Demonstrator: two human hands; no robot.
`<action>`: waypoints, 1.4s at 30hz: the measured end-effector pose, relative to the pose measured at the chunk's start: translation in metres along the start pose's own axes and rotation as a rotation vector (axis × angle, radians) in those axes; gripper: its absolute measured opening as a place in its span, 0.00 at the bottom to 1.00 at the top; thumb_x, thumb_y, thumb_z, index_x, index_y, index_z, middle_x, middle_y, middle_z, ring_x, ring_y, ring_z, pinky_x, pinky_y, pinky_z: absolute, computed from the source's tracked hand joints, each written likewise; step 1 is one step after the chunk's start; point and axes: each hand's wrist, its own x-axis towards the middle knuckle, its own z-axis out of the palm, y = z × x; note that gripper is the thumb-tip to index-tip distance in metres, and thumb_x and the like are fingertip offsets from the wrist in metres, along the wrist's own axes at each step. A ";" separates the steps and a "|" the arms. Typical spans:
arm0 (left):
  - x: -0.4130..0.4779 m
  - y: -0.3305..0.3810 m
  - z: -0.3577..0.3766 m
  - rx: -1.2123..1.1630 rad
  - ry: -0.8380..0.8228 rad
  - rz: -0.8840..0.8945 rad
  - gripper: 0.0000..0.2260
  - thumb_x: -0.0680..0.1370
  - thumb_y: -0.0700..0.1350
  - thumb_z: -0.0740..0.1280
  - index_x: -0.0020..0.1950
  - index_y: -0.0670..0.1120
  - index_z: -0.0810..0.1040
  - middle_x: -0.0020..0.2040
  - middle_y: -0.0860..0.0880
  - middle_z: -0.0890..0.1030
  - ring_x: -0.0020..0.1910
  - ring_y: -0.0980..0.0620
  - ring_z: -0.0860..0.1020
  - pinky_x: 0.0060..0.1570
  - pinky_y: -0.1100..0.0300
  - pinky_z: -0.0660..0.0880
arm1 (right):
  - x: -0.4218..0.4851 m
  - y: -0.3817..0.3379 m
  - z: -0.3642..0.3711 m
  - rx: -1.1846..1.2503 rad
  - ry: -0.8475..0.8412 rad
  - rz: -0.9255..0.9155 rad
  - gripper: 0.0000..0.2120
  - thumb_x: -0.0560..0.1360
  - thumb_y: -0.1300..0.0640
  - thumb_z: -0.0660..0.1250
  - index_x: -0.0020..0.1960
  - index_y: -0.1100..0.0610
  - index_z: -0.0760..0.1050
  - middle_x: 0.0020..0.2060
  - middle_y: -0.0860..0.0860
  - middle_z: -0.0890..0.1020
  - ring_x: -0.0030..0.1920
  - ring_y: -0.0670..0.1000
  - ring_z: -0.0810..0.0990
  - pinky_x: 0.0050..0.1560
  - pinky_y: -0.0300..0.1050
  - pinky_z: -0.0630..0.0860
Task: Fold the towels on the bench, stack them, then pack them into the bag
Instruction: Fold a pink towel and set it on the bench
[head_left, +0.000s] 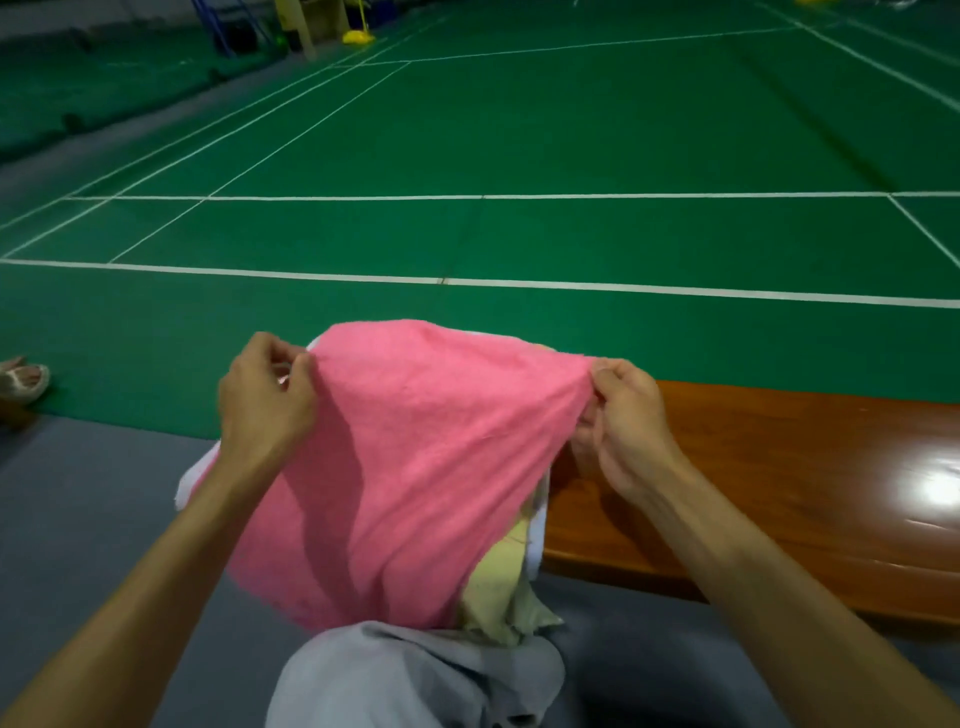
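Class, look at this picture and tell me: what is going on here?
A person holds a pink towel spread between both hands: the left hand pinches one upper end, the right hand the other. It is not yet folded. Under it a pale yellow towel lies bunched by the end of the wooden bench.

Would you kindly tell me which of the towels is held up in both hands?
The pink towel: the left hand and right hand pinch its upper edge, stretching it out. The pale yellow towel and white towel show only partly from beneath it.
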 end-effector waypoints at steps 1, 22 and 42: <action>-0.003 0.009 0.008 -0.026 -0.065 -0.014 0.05 0.82 0.43 0.65 0.48 0.44 0.75 0.46 0.45 0.80 0.48 0.43 0.79 0.50 0.51 0.72 | -0.001 -0.009 -0.013 0.015 0.024 0.019 0.10 0.87 0.60 0.55 0.47 0.55 0.69 0.38 0.52 0.81 0.29 0.47 0.78 0.30 0.42 0.75; -0.136 0.176 0.223 -0.133 -0.619 0.492 0.09 0.87 0.50 0.53 0.51 0.47 0.64 0.41 0.48 0.75 0.41 0.38 0.75 0.38 0.46 0.67 | 0.091 -0.095 -0.329 0.128 0.516 0.246 0.09 0.83 0.62 0.63 0.43 0.57 0.73 0.31 0.49 0.78 0.30 0.46 0.78 0.32 0.41 0.82; -0.152 0.161 0.226 0.471 -0.665 0.529 0.43 0.79 0.71 0.47 0.84 0.43 0.48 0.84 0.42 0.38 0.82 0.39 0.35 0.79 0.38 0.37 | 0.035 -0.077 -0.325 -0.550 0.376 -0.132 0.33 0.77 0.67 0.72 0.77 0.49 0.66 0.60 0.60 0.83 0.54 0.52 0.83 0.61 0.52 0.78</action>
